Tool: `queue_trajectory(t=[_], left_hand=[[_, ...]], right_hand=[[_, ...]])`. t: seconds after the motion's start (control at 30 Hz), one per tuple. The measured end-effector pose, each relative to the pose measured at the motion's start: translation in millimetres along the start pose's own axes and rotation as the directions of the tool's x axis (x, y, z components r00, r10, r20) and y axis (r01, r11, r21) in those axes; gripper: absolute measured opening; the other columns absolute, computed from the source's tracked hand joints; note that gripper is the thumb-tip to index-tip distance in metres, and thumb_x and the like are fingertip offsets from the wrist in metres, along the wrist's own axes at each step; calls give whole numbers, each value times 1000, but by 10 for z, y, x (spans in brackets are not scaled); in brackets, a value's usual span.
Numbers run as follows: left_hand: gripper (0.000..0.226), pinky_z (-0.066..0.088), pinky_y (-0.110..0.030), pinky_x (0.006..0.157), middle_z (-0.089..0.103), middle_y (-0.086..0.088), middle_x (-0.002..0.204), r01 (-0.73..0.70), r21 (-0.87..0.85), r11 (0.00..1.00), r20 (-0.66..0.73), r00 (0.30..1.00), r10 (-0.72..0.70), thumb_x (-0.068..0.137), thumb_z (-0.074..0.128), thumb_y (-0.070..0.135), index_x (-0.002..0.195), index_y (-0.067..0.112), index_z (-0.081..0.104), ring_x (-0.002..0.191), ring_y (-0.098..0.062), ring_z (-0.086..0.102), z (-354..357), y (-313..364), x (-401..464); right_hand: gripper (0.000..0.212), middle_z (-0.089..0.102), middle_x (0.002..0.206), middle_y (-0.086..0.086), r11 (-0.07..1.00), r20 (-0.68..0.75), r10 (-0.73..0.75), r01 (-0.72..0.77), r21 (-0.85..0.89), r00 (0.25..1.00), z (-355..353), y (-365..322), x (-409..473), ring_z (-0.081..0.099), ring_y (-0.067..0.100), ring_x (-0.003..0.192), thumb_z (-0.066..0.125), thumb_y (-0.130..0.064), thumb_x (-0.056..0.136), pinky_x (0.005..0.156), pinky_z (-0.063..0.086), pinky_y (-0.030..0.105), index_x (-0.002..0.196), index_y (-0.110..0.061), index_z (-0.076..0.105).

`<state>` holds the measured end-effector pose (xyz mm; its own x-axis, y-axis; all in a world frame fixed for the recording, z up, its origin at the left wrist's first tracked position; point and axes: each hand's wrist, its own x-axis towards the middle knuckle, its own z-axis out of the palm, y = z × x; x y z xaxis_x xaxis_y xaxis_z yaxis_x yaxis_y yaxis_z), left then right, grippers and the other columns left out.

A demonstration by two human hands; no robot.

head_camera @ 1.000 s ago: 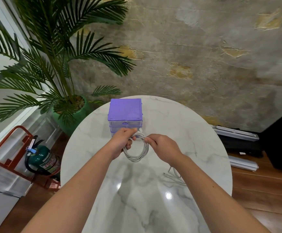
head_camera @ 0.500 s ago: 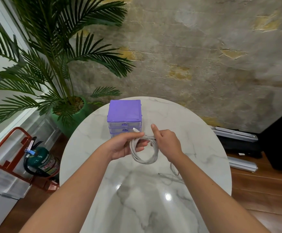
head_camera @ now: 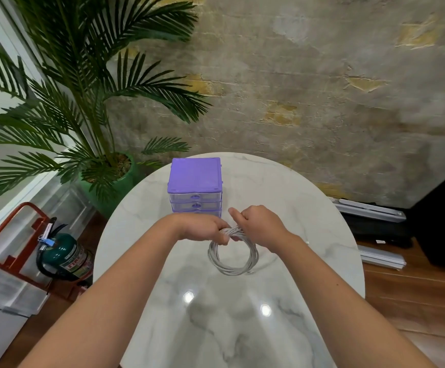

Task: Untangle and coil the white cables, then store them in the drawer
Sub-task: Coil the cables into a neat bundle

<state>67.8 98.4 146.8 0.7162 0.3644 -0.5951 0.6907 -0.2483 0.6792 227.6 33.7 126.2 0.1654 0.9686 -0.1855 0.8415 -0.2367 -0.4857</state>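
Now pinch the cable coil (head_camera: 233, 257) firmly at twelve o'clock, left hand (head_camera: 201, 228) and right hand (head_camera: 259, 225) both gripping its top above the table (head_camera: 308, 208); tuck the loose end, then open a drawer (head_camera: 195, 196).

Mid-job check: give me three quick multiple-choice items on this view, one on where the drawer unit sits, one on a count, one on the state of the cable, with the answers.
1. Where is the purple drawer unit?
A. on the floor by the plant
B. on the far part of the marble table, beyond the hands
C. under the table

2. How many drawer fronts show on it?
A. three
B. one
C. six

3. What state is the white cable in?
A. stretched out straight
B. stored in a drawer
C. wound in a round coil, gripped at its top

Answers: 1 B, it stands on the tabletop behind both hands. 2 A, three stacked fronts face the camera, all shut. 3 C, the left hand and right hand hold the loop's top.
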Motion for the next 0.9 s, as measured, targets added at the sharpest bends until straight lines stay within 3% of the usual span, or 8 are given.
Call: queue_trajectory(t=[0.1, 0.2, 0.33, 0.47, 0.6, 0.77, 0.9], left_hand=[[28, 38, -18, 74, 48, 5, 89, -11, -29, 1000, -91, 996, 9, 102, 41, 36, 116, 20, 60, 78, -6, 45, 71, 9, 36], [44, 43, -30, 86, 48, 5, 86, -56, -100, 993, -222, 974, 33, 96, 33, 60, 103, 27, 61, 79, -10, 47, 147, -53, 92], [35, 45, -39, 92, 55, 2, 94, -163, -211, 964, -468, 882, 47, 98, 35, 54, 94, 28, 59, 82, -14, 47, 165, -121, 149], [38, 39, -30, 81, 52, 14, 91, -135, -242, 961, -496, 868, -3, 101, 35, 47, 108, 18, 58, 86, -13, 48, 160, -86, 137], [40, 35, -28, 90, 54, 14, 101, -137, -286, 948, -470, 883, -14, 100, 36, 49, 114, 20, 59, 96, -10, 48, 163, -138, 153], [31, 38, -30, 86, 57, 5, 99, -302, -372, 878, -520, 851, 72, 97, 40, 53, 90, 28, 57, 84, -13, 48, 200, -102, 164], [31, 38, -32, 84, 52, 5, 83, -439, -558, 704, -564, 823, 66, 95, 45, 47, 89, 20, 59, 86, -16, 49, 198, -21, 195]], right_hand=[[67, 53, 55, 6, 993, -25, 60, -57, 107, 998, -31, 44, 11, 44, 22, 51, 35, -60, 96, 57, 38, 33, 50, -12, 44], [68, 50, 49, -1, 971, -88, 91, -69, 230, 992, -100, 86, 30, 45, 20, 51, 38, -63, 94, 58, 39, 34, 47, -14, 42], [64, 49, 46, -7, 889, -168, 163, -71, 452, 972, -151, 241, 76, 46, 17, 53, 40, -60, 95, 63, 39, 34, 48, -17, 47], [64, 41, 56, 3, 877, -299, 176, -12, 480, 938, -91, 277, 95, 35, 18, 56, 42, -55, 95, 58, 29, 33, 57, -4, 42], [59, 31, 57, 6, 890, -370, 164, 24, 455, 915, -62, 279, 91, 28, 18, 56, 44, -48, 95, 57, 23, 33, 61, -1, 35], [58, 35, 54, 3, 787, -261, 242, -32, 617, 934, -68, 265, 105, 30, 16, 52, 48, -46, 96, 55, 25, 31, 53, -8, 36], [59, 46, 50, 4, 658, -90, 341, -169, 733, 936, 67, 325, 98, 40, 16, 46, 36, -52, 99, 50, 32, 26, 56, -12, 45]])
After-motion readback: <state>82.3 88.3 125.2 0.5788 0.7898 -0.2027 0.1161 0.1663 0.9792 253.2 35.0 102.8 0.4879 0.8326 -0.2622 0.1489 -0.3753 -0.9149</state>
